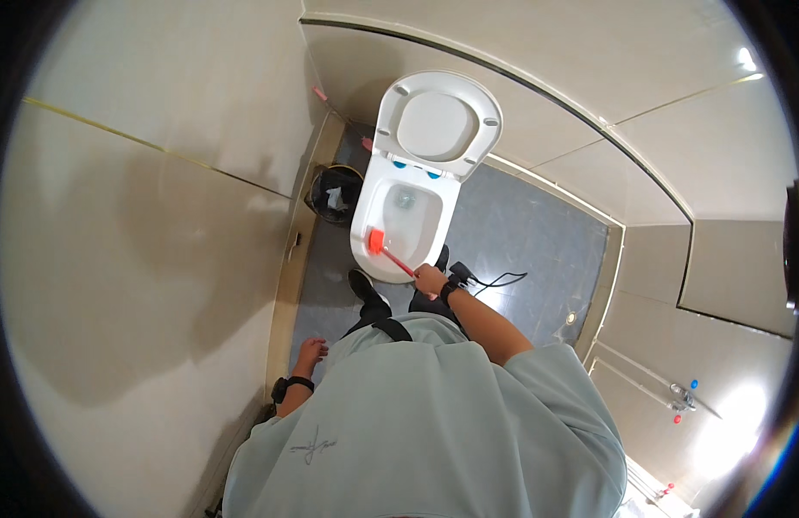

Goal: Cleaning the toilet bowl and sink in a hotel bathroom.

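Note:
A white toilet (367, 207) stands before me with its lid and seat ring (438, 123) both raised. Gripped in my right hand (430, 280) is the handle of a red toilet brush (376, 241). The brush head rests at the front left part of the bowl rim, and its handle slants back over the front edge to my fist. Some water (405, 198) lies at the rear of the bowl. My left hand (313, 350) hangs beside my left hip, holding nothing, its fingers loosely curled and slightly apart.
Left of the toilet is a waste bin (335, 194) lined with a black bag. A pink-handled tool (320, 94) leans in the corner behind it. On the grey tiled floor (529, 220), a black adapter with a cable (463, 272) appears near my right foot. Shower valves (683, 397) project from the right wall.

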Demonstrator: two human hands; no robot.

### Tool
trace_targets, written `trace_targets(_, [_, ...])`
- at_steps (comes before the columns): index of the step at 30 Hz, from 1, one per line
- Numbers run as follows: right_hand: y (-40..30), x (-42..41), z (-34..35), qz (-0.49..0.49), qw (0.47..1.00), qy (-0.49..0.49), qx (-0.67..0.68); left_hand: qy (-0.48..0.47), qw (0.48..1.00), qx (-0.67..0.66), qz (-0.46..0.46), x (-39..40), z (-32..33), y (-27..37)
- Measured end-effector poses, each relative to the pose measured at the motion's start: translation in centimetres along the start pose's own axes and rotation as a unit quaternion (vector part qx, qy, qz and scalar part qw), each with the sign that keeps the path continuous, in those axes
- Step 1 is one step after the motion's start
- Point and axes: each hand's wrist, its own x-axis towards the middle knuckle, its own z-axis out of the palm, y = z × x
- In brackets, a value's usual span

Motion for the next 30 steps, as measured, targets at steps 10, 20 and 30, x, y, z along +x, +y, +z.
trace_targets(10, [-0.5, -2.5, -1.4, 0.003, 0.997, -0.040, -0.066, 0.045, 0.994, -0.037, 0.092, 1.5, -0.1, 6.8])
trace_targets(20, [3.4, 1.2, -1.4, 0.015, 1.000, -0.019, -0.016, -0.004, 0.996, -0.014, 0.091, 0.2, 6.5, 7.8])
trace_targets(30, [7.1, -3.6, -5.9, 0.025, 0.999, -0.035, 0.028, 0.015, 0.999, 0.010, 0.048, 0.2, 7.2, 6.5])
